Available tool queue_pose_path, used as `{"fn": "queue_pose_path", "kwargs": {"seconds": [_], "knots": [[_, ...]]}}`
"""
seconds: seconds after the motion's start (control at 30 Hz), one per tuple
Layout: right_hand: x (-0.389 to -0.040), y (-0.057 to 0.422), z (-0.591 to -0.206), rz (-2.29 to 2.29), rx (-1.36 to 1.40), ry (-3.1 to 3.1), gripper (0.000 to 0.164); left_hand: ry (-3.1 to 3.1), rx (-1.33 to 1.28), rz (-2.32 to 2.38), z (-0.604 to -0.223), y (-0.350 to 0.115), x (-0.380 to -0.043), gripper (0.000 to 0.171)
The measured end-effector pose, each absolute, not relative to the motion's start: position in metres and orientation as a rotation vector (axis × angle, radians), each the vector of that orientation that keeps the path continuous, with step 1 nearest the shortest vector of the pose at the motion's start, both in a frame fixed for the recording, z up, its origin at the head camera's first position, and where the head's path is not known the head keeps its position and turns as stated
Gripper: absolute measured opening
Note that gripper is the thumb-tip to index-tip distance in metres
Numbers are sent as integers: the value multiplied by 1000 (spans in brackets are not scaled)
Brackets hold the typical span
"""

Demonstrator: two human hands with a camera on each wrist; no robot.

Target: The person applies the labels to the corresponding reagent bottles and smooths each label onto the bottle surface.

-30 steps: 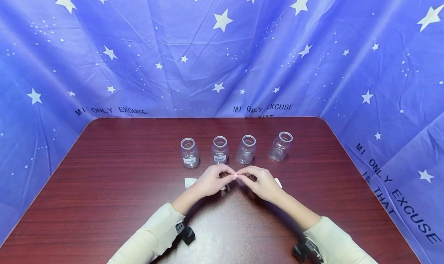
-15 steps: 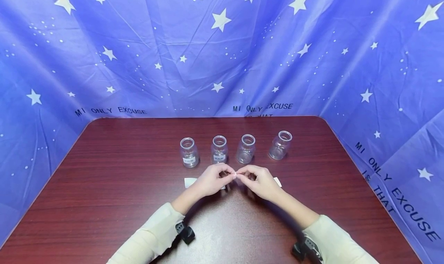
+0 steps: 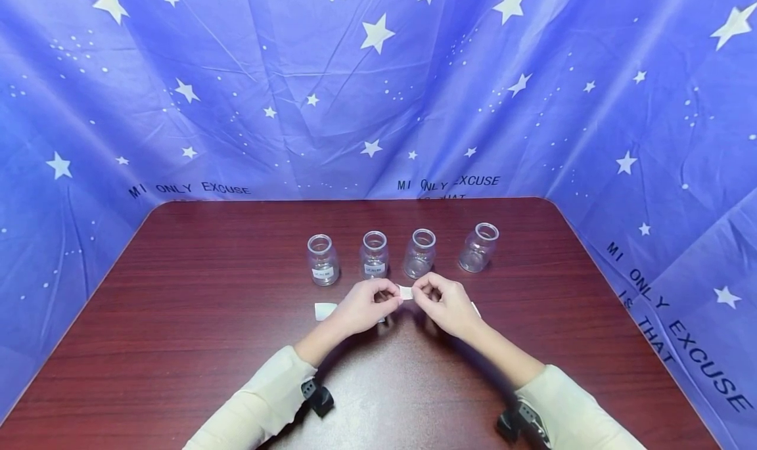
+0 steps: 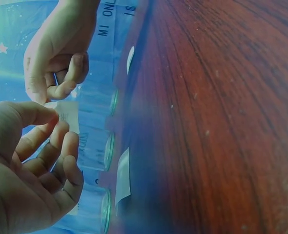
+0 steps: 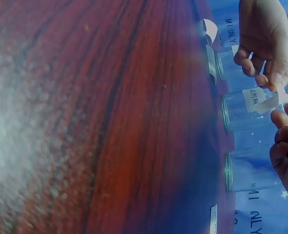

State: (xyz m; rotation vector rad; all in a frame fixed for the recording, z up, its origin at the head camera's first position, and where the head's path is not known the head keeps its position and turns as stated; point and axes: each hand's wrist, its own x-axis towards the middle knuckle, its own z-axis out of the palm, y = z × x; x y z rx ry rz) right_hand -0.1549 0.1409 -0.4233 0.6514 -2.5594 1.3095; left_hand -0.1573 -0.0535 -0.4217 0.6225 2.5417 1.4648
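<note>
Between both hands, in front of the jars, is a small white label (image 3: 405, 293) held above the table. My left hand (image 3: 361, 307) pinches its left end between thumb and index finger. At its right end, the thumb and index finger of my right hand (image 3: 445, 305) pinch it. Faint writing marks the label (image 4: 68, 117) in the left wrist view; in the right wrist view a curled white strip (image 5: 268, 104) hangs at the fingertips. Beyond the hands, a left glass jar (image 3: 322, 258) and a second glass jar (image 3: 375, 251) carry white labels.
Farther right stand a third glass jar (image 3: 420, 261) and a tilted-looking fourth glass jar (image 3: 478, 251), no labels showing. White paper (image 3: 325, 311) lies beside the left hand, and another white piece (image 3: 476, 309) shows behind the right. A starry blue curtain (image 3: 378, 108) borders the reddish-brown table (image 3: 207, 292).
The fingertips were together with only a speck of white showing. My right hand has drawn slightly right and up, and the white label now shows between the hands.
</note>
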Motion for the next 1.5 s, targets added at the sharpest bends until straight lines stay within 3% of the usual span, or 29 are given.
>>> {"fn": "queue_pose_path", "kwargs": {"seconds": [1.17,1.5], "knots": [[-167,168,-415,1338,208,-2468,7,2581,538,1254,-429,-39,-157,7],[-165,166,-418,1297,229,-2482,8,2558,562,1101,-431,-28,-153,6]]}}
